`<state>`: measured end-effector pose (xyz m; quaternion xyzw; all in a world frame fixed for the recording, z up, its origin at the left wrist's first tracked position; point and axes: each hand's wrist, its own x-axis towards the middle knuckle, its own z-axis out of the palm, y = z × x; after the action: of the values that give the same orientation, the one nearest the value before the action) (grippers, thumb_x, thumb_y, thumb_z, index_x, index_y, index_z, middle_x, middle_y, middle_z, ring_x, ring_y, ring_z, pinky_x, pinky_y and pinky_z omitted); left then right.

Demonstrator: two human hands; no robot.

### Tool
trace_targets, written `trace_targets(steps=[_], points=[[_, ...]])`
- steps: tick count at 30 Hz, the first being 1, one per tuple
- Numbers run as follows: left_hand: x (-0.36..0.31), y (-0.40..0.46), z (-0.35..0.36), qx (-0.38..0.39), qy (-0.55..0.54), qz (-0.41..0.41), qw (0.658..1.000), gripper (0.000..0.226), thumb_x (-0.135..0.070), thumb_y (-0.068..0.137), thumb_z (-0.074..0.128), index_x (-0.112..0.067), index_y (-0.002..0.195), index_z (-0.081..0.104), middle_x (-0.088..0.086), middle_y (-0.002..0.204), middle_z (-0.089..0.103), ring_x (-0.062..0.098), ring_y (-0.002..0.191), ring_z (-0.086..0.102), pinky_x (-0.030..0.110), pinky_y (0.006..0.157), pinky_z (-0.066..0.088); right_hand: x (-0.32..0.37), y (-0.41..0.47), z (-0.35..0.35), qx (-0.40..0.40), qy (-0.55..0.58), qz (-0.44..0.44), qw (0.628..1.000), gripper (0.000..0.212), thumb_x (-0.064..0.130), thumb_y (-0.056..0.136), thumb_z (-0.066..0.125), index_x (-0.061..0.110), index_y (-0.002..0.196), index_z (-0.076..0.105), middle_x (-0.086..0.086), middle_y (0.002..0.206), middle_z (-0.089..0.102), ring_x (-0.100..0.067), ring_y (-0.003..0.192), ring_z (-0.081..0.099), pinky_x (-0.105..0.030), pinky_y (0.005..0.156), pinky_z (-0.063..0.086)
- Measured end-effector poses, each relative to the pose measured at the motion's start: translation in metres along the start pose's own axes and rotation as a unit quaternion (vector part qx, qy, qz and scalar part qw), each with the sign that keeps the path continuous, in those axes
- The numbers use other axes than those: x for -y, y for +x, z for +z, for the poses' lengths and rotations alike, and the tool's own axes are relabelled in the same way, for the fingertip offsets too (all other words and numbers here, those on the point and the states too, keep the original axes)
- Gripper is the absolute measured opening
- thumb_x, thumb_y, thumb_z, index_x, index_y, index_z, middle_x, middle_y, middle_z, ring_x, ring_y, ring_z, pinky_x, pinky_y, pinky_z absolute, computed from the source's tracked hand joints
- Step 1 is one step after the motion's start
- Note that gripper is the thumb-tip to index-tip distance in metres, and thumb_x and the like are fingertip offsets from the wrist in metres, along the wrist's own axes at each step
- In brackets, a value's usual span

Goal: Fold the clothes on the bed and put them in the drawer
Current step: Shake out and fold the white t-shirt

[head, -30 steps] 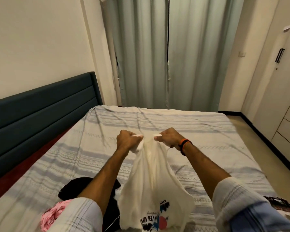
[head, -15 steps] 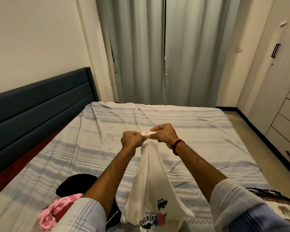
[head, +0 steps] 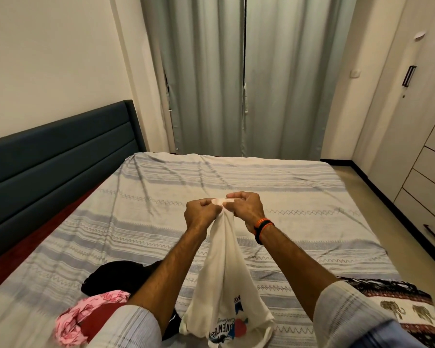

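While both arms are reaching out over the bed (head: 161, 197), the left hand (head: 201, 214) and the right hand (head: 248, 210) are meeting almost knuckle to knuckle, each one pinching the top edge of a white T-shirt (head: 221, 280) between curled fingers and thumb. A short strip of that edge is stretching flat between the two grips, and the rest of the cloth is hanging down in a narrow bunch that is widening toward the bottom, where a printed graphic with blue lettering and a red shape is showing upside down. The shirt's lower end is lying close to the near edge of the striped grey and cream bedspread. A black and orange wristband (head: 263, 229) is sitting on the right wrist. To the left of the left forearm, a black garment (head: 116, 275) is lying crumpled on the spread, and a pink floral garment (head: 86, 315) is lying just in front of it, touching it. At the lower right, a cloth with an elephant pattern (head: 402, 310) is lying spread near the right sleeve. A chest of drawers (head: 427, 197) is standing against the right wall, with its drawers closed.
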<state>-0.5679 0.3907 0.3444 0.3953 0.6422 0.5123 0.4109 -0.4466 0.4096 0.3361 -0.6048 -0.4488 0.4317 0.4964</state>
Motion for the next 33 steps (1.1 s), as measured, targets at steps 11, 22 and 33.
trace_targets(steps=[11,22,33], points=[[0.006,-0.02,0.008,-0.044,0.086,0.103,0.99,0.019,-0.02,0.077,0.08,-0.012,0.093,0.077,-0.001,0.082,0.075,0.004,0.072,0.068,0.017,0.071,0.054,-0.01,-0.009,0.003,-0.044,0.007,-0.01,0.999,0.035,0.016,0.067,0.085,0.016,0.098,0.068,-0.004,0.092,0.075,-0.015,0.087,0.071,-0.038,0.084,0.06],[0.014,-0.018,-0.002,0.088,0.145,0.125,0.978,0.096,-0.003,0.076,0.076,-0.011,0.154,0.02,0.012,0.132,0.062,0.021,0.117,0.062,0.026,0.094,0.051,-0.004,-0.024,-0.007,0.055,-0.113,-0.117,0.985,0.062,0.006,0.072,0.081,0.009,0.129,0.056,-0.005,0.108,0.074,-0.01,0.091,0.07,-0.008,0.062,0.052],[0.007,0.0,-0.033,0.092,0.274,0.305,0.908,0.027,-0.023,0.082,0.077,-0.02,0.109,0.072,-0.007,0.11,0.068,0.006,0.102,0.057,0.031,0.098,0.042,0.012,-0.022,-0.016,0.087,-0.052,-0.15,0.984,0.052,-0.006,0.074,0.071,0.01,0.123,0.061,-0.003,0.086,0.077,-0.016,0.083,0.074,-0.041,0.083,0.06]])
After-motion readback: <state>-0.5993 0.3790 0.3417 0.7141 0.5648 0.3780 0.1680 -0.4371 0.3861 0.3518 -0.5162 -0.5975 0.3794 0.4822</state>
